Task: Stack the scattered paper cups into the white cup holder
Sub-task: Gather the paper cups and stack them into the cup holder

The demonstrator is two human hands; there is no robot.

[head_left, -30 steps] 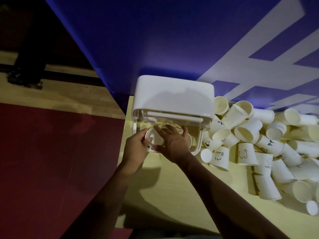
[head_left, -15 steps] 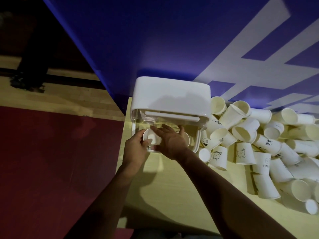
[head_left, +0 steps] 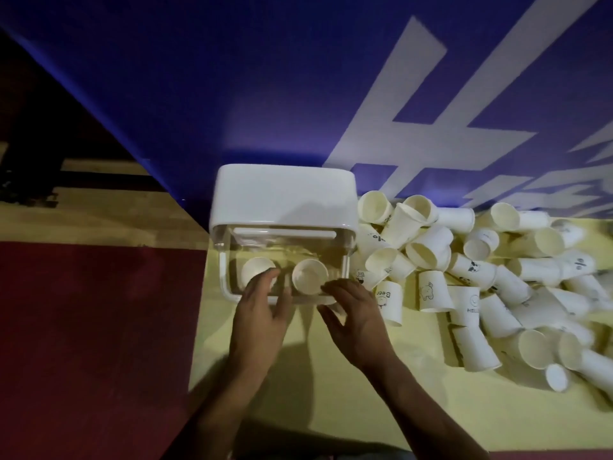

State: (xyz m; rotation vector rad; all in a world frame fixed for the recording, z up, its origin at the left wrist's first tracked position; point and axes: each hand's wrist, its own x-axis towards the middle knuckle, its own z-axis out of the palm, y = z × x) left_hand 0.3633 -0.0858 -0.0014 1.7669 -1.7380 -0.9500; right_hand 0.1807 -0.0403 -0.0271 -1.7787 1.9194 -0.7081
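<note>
Now the holder (head_left: pixel 285 194) shows two cups inside its clear body: a left cup (head_left: pixel 256 271) and a right cup (head_left: pixel 310 277), side by side. The right hand (head_left: pixel 356 315) has drawn back out of the holder, uncovering the right cup; it sits open and empty at the holder's front right corner. The left hand (head_left: pixel 262 313), fingers relaxed, touches the left cup's rim. Judgement: one placement complete, next cup due. The pile (head_left: pixel 464 277) lies right of the holder, crowding its side, cups tangled. Nothing else blocks the holder's front.
</note>
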